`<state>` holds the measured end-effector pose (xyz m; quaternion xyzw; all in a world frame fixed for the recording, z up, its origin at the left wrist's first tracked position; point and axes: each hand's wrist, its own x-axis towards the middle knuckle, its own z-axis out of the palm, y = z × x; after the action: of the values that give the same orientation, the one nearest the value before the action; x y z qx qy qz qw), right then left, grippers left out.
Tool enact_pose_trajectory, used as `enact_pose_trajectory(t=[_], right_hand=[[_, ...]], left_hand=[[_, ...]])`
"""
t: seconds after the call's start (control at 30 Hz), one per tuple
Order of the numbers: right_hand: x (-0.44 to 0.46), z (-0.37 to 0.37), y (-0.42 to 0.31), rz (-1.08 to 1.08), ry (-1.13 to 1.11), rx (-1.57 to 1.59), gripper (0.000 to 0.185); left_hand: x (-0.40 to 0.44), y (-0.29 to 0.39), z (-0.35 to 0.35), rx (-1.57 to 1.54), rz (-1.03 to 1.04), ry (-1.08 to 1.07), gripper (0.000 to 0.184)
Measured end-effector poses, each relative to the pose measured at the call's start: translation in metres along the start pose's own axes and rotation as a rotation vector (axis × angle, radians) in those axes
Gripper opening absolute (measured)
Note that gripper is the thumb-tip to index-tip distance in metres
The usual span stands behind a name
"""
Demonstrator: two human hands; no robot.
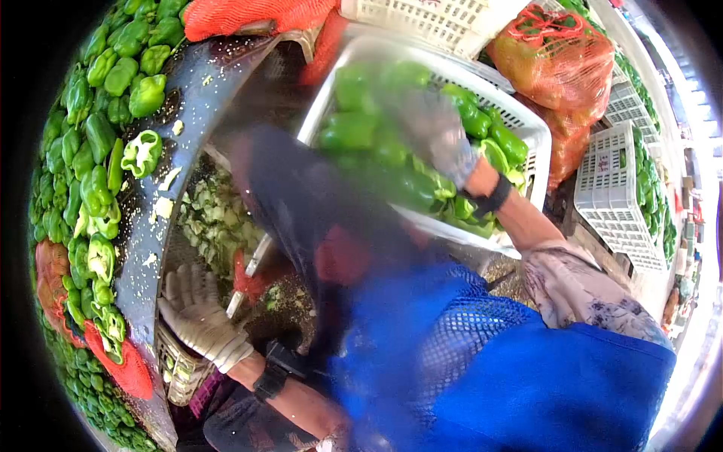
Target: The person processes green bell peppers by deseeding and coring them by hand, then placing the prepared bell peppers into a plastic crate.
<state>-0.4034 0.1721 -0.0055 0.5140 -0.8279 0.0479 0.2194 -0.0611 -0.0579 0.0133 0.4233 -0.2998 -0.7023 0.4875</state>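
My left hand [199, 313], in a pale glove, is spread open with nothing in it, beside the edge of the metal table [203, 98]. My right hand [437, 132], also gloved, is over the green peppers [354, 132] in the white crate [536, 169]. Motion smears its fingers, so whether it holds a pepper cannot be made out. Cut pepper pieces lie at the near side of that crate. On the table, a cut pepper [141, 154] rests among scattered seeds.
Whole green peppers [120, 75] are heaped at the left. Pepper scraps [218, 218] lie below the table edge. A red net bag [557, 60] and a second white crate [606, 188] stand at the right. Another crate [429, 19] is at the top.
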Motion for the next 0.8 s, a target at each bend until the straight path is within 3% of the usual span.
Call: enact_pose_trajectory(t=[0.1, 0.17, 0.27, 0.37, 0.4, 0.43, 0.47, 0.57, 0.63, 0.7, 0.73, 0.8], right_hand=[[-0.053, 0.045, 0.015, -0.036, -0.220, 0.135, 0.049], [-0.043, 0.022, 0.030, -0.047, -0.471, 0.367, 0.042], [0.014, 0.038, 0.066, -0.025, -0.293, 0.336, 0.047], [0.076, 0.089, 0.067, 0.197, -0.061, 0.383, 0.062], [0.090, 0.102, 0.051, 0.351, -0.175, 0.437, 0.068], [0.098, 0.104, 0.032, 0.297, -0.395, 0.238, 0.068], [0.101, 0.100, 0.010, 0.264, -0.370, 0.035, 0.066], [0.104, 0.106, 0.030, 0.138, -0.425, 0.135, 0.065], [0.152, 0.073, 0.018, 0.215, -0.761, 0.220, 0.061], [0.185, 0.026, -0.034, 0.020, -0.331, 0.314, 0.044], [0.200, 0.025, -0.065, -0.170, -0.021, 0.534, 0.038], [0.242, 0.030, -0.127, -0.577, 0.140, 0.574, 0.041]], left_hand=[[0.016, -0.022, -0.009, 0.055, -0.090, -0.066, 0.053], [0.017, -0.028, -0.008, 0.149, -0.055, -0.065, 0.053], [0.026, -0.031, -0.011, 0.196, -0.046, -0.033, 0.052], [0.021, -0.028, -0.005, 0.106, -0.070, 0.056, 0.051], [0.023, -0.029, -0.009, 0.077, -0.088, 0.046, 0.051], [0.021, -0.030, -0.009, 0.050, -0.113, 0.038, 0.051], [0.016, -0.029, -0.001, 0.081, -0.093, 0.000, 0.052], [0.025, -0.041, -0.002, 0.104, -0.085, 0.008, 0.052], [0.023, -0.037, 0.011, 0.118, -0.066, 0.013, 0.050], [0.033, -0.031, 0.021, 0.175, -0.040, -0.010, 0.050], [0.035, -0.028, 0.029, 0.202, -0.003, -0.014, 0.048], [0.040, -0.016, 0.046, 0.154, -0.034, -0.001, 0.047]])
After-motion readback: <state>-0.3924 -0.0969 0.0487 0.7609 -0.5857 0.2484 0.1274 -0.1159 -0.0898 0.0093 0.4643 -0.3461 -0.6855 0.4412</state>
